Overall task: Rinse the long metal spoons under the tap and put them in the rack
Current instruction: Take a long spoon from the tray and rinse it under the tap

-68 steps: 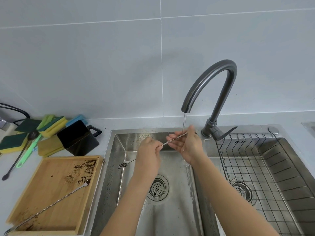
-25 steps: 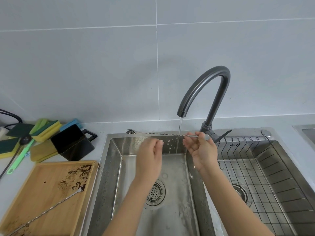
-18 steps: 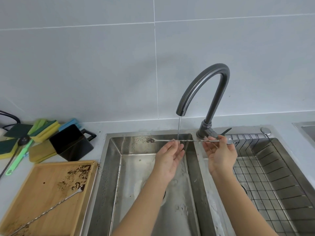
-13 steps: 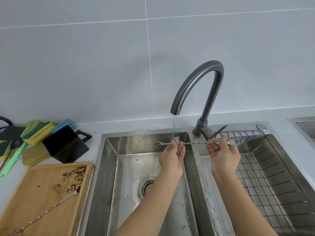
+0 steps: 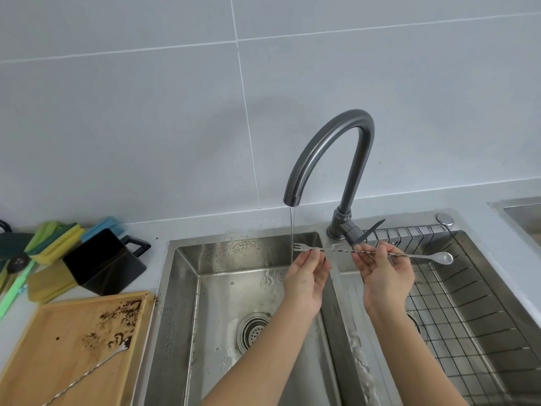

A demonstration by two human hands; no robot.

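I hold a long twisted metal spoon (image 5: 345,251) level across the divider between the two basins. Its forked end sits in the thin stream from the dark grey tap (image 5: 330,150), and its bowl reaches right over the black wire rack (image 5: 456,291) in the right basin. My left hand (image 5: 307,276) pinches the shaft just behind the fork. My right hand (image 5: 386,273) pinches it nearer the bowl. A second long spoon (image 5: 87,373), dirty, lies on the wooden tray (image 5: 52,347) at the left.
The left basin (image 5: 222,288) has a drain strainer and brown specks. A black square cup (image 5: 102,262) and a stack of coloured sponges (image 5: 49,238) stand on the counter behind the tray. Another sink edge (image 5: 518,209) shows at far right.
The spoon has slid to the right through my hands, so its fork end is now under the water and its bowl is over the rack. Both hands moved right with it.
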